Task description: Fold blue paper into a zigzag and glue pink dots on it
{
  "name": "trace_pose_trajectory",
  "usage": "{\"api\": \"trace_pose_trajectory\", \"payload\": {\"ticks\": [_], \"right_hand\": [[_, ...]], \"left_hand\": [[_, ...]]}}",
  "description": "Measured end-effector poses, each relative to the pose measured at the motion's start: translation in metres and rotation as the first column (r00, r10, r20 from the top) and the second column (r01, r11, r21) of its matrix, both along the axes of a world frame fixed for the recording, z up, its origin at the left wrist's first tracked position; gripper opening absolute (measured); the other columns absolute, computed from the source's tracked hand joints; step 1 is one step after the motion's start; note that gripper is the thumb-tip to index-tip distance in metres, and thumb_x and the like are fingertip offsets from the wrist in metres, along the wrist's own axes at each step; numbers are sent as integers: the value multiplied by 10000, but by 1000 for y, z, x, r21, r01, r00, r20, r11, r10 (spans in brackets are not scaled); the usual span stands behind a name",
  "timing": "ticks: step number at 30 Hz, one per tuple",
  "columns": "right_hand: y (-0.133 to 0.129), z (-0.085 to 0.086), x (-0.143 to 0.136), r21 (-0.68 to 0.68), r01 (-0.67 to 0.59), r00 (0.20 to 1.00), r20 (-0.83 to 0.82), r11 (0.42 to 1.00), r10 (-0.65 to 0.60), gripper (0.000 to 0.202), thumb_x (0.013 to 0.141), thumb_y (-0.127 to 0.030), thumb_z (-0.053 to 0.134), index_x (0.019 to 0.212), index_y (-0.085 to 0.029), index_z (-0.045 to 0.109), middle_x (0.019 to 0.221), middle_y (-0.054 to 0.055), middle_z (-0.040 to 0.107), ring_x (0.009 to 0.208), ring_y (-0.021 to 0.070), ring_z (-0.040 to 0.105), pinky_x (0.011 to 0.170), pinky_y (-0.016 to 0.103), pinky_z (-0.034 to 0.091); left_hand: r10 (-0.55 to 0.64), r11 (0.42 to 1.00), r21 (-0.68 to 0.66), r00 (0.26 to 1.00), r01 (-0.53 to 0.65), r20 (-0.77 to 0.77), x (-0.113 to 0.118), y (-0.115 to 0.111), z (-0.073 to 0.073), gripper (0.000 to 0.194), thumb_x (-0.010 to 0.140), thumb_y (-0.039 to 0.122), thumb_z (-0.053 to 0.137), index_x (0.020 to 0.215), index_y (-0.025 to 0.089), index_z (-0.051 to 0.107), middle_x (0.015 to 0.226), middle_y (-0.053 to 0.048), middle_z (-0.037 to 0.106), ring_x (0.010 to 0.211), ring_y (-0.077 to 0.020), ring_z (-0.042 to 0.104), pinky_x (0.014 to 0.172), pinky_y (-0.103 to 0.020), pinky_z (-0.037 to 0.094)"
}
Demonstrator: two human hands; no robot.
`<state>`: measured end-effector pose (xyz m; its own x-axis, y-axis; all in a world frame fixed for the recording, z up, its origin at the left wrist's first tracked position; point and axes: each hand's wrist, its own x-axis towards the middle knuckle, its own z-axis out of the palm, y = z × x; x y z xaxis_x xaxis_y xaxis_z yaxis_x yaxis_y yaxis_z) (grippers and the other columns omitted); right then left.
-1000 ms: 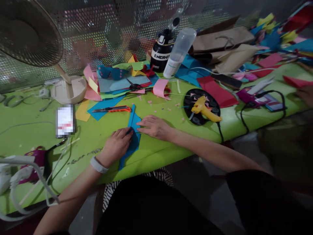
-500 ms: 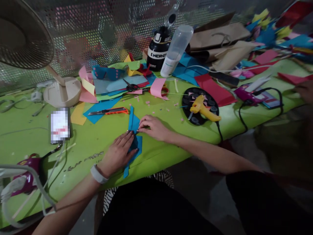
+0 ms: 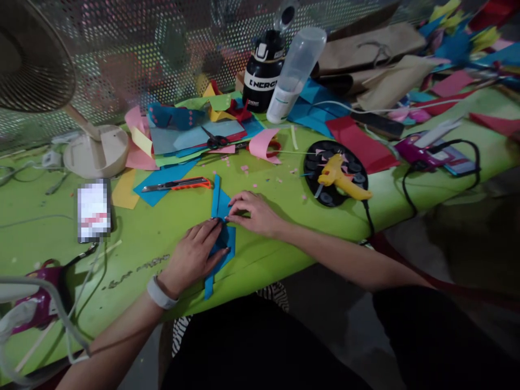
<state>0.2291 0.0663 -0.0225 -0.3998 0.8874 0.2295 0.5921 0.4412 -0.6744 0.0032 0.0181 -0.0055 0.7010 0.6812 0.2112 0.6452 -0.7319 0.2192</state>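
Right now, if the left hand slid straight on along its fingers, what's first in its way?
Probably the right hand, just ahead at the blue paper; how their heights compare is unclear from this view.

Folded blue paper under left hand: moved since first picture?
Yes: near end of the folded blue paper shifted right, farther from the dark scuff marks on the green tabletop.

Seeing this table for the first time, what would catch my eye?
Probably the yellow glue gun, lying on a round black tray right of centre. Next, the blue paper near the front of the bright green table, with the left hand on it and the right hand at its right side. The big fan at far left stands out too.
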Motion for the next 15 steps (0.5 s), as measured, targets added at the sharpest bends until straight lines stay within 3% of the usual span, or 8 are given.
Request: {"api": "trace_pose_trajectory", "payload": {"ticks": [6, 11, 15], "right_hand": [[-5, 6, -5, -9, 46, 996, 76, 999, -45, 98, 877, -286, 621, 818, -208, 626, 1075, 64, 626, 1049, 228, 563, 902, 407, 380], [-7, 9, -10, -15, 86, 987, 137, 996, -83, 83, 876, -277, 611, 841, -202, 600, 1119, 77, 606, 1090, 246, 529, 918, 417, 367], [-8, 7, -11, 3, 119, 982, 148, 993, -118, 114, 864, -287, 629, 806, -198, 588, 1130, 85, 597, 1107, 254, 513, 931, 424, 367]], "left_hand": [[2, 1000, -15, 1000, -2, -8, 0, 1, 2, 504, 942, 435, 495, 1329, 112, 481, 1344, -171, 556, 1190, -290, 565, 980, -457, 505], [22, 1000, -20, 1000, -22, -5, 1, -1, 0, 583, 950, 455, 474, 1419, 121, 381, 1355, -166, 551, 1214, -281, 542, 992, -448, 480], [25, 999, 23, 998, -24, -56, 2, -2, -3, 570, 958, 492, 437, 1413, 149, 420, 1373, -152, 533, 1214, -283, 532, 975, -436, 472]]}}
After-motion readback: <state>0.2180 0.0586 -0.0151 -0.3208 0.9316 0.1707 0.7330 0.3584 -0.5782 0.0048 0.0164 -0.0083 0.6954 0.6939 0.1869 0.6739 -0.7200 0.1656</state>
